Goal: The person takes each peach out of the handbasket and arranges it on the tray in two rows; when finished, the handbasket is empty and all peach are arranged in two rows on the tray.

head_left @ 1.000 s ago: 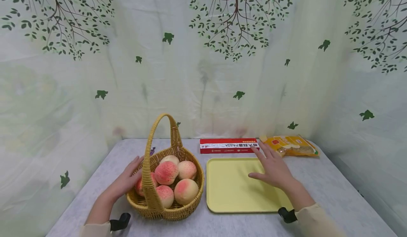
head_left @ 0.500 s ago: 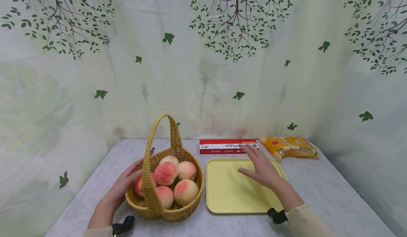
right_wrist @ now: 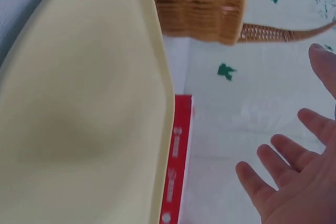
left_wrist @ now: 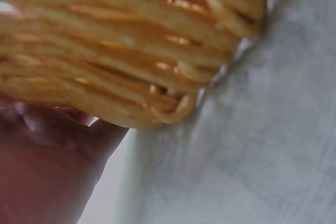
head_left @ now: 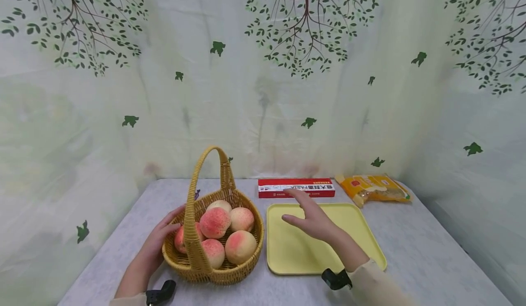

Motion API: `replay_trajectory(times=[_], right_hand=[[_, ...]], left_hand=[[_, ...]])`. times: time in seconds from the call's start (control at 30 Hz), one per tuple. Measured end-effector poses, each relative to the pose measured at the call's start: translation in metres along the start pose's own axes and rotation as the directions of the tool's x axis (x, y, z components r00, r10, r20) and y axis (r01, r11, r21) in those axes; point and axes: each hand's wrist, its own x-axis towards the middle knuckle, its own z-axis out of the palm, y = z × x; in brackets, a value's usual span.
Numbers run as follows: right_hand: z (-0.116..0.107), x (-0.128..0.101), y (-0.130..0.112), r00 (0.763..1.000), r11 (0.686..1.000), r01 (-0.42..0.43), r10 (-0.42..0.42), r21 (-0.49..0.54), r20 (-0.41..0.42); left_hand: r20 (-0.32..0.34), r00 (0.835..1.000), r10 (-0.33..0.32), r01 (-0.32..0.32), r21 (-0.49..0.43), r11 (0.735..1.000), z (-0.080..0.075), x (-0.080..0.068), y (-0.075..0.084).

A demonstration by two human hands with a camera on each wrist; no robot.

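From the head camera, the left hand (head_left: 158,243) is resting against the left side of the wicker basket (head_left: 212,269), fingers laid loosely along the weave rather than wrapped round anything, which looks like steadying the basket where it is sitting on the grey table (head_left: 415,246). Six peaches (head_left: 215,222) are filling the basket under its upright handle. The right hand (head_left: 313,221) is hovering open above the yellow tray (head_left: 370,244), fingers spread and holding nothing, pointing leftward toward the basket. The tray is lying just beside the basket. A red pasta box (head_left: 296,188) and a yellow snack bag (head_left: 374,187) are lying behind the tray, clear of the working area.

The left wrist camera is showing the woven basket wall (left_wrist: 131,51) close up, with the hand (left_wrist: 47,166) pressing against it from below; the fingers are too blurred to judge further.

The right wrist camera is showing the open palm and straight fingers (right_wrist: 286,182) hanging over the tray (right_wrist: 79,114), with the red box (right_wrist: 176,161) at the tray's far edge and the basket (right_wrist: 199,3) beyond.
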Motion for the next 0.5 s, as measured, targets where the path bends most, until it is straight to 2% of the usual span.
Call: replay_trajectory(times=[0.27, 0.5], right_hand=[[0.026, 0.012, -0.020, 0.987, 0.986, 0.154, -0.156, 0.057, 0.028], [0.044, 0.019, -0.037, 0.970, 0.968, 0.240, -0.243, 0.079, 0.028]], left_hand=[[0.026, 0.999, 0.027, -0.025, -0.073, 0.997, -0.002, -0.002, -0.009], [0.034, 0.998, 0.062, -0.059, -0.069, 0.996, -0.003, -0.001, -0.011]])
